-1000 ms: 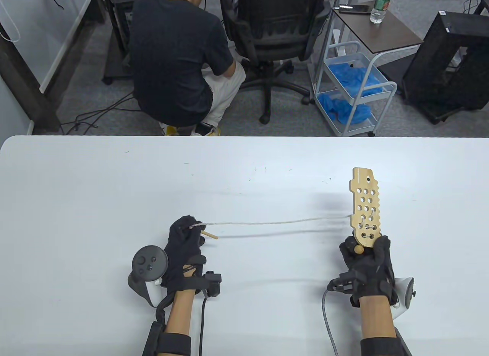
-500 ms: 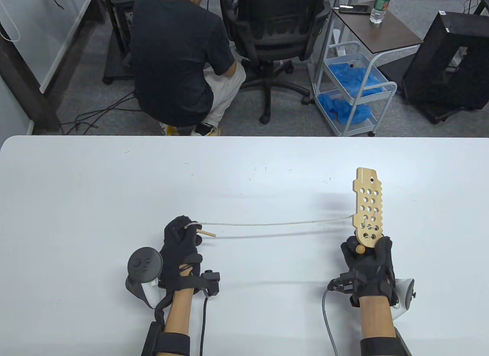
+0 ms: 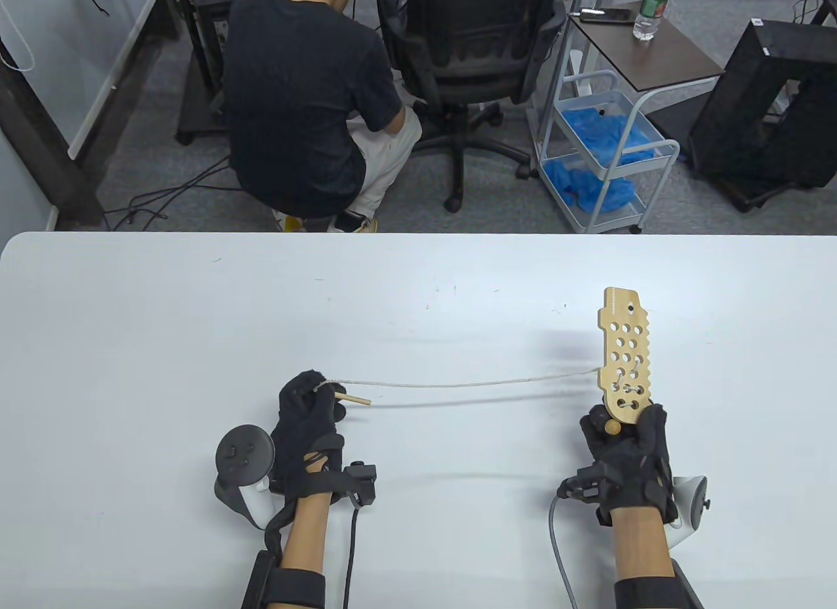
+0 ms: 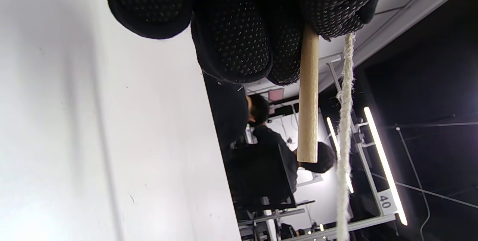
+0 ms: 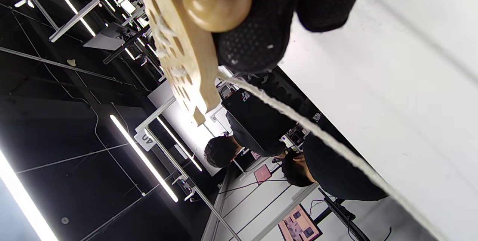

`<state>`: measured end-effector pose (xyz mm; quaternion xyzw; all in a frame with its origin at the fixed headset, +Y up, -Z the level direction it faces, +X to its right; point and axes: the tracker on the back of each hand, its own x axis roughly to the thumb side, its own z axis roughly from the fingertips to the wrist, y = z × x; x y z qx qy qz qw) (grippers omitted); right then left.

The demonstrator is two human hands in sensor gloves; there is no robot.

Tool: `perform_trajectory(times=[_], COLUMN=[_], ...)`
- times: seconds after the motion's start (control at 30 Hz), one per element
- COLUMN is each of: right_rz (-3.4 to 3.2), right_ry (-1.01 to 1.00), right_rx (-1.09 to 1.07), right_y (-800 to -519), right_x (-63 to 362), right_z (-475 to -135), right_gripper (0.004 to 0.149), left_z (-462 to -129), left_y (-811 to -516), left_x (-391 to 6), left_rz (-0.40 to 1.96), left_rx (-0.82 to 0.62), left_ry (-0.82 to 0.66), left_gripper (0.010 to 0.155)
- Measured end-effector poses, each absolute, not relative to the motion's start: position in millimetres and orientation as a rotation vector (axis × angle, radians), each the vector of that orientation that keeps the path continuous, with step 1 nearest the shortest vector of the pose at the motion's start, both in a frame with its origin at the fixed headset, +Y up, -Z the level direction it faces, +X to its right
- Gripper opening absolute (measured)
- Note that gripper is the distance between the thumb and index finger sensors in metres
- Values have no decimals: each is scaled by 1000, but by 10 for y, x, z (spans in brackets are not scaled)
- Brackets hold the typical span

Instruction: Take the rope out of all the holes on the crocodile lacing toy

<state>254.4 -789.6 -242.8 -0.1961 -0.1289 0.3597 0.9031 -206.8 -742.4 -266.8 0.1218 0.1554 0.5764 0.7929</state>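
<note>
My right hand (image 3: pixel 624 439) grips the lower end of the wooden crocodile lacing board (image 3: pixel 624 350) and holds it upright above the white table (image 3: pixel 418 295). A round wooden bead (image 5: pixel 216 0) sits at its base by my thumb. The white rope (image 3: pixel 471 381) is still laced through the lowest holes and runs left, slightly slack, to my left hand (image 3: pixel 310 406). That hand pinches the rope's end and its wooden needle (image 4: pixel 309 95), which sticks out to the right of the fingers. In the right wrist view the rope (image 5: pixel 317 132) leaves the board's (image 5: pixel 175 50) edge.
Beyond the table's far edge a person in black (image 3: pixel 307 99) crouches by an office chair (image 3: pixel 471 66). A white cart with blue cloths (image 3: pixel 601 157) and a small side table (image 3: pixel 647 46) stand at the right.
The board tipped slightly right, then came back left. My left hand drifted a little left and down with the needle. The rope sags a bit more.
</note>
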Motion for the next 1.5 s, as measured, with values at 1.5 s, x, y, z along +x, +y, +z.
perform_trajectory(times=[1.5], right_rz=[1133], right_ry=[177], right_rx=[233], right_y=[-7680], right_x=[1392], right_z=[-2508], right_gripper=[49], left_z=[-2710], left_y=[-7447], left_x=[-1346], left_rz=[1667], left_rx=[-64], left_ry=[-112], left_gripper=[43])
